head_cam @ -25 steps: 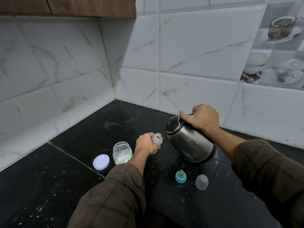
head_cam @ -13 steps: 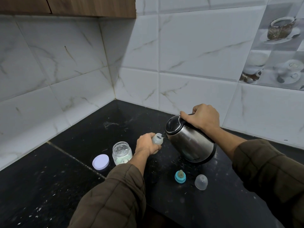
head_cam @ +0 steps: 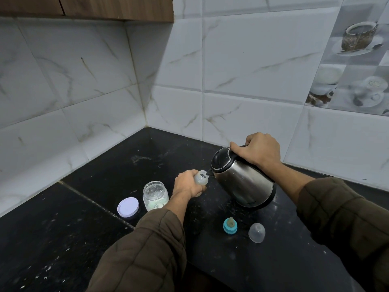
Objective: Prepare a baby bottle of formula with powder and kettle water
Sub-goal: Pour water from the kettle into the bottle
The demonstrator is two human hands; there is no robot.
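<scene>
My left hand (head_cam: 188, 185) grips a small clear baby bottle (head_cam: 201, 177) standing open on the black counter. My right hand (head_cam: 258, 151) holds the black handle of a steel kettle (head_cam: 242, 181), tilted left with its spout at the bottle's mouth. An open glass jar of pale powder (head_cam: 155, 195) stands left of the bottle, with its white lid (head_cam: 128, 206) lying beside it. The teal nipple ring (head_cam: 230, 225) and the clear bottle cap (head_cam: 256, 232) lie in front of the kettle.
The black speckled counter (head_cam: 63, 239) runs into a corner of white marble-look wall tiles (head_cam: 242, 66). A wooden cabinet (head_cam: 88, 7) hangs above on the left. Powder specks dot the counter.
Almost nothing differs; the kettle stays tilted over the bottle and both hands keep their hold.
</scene>
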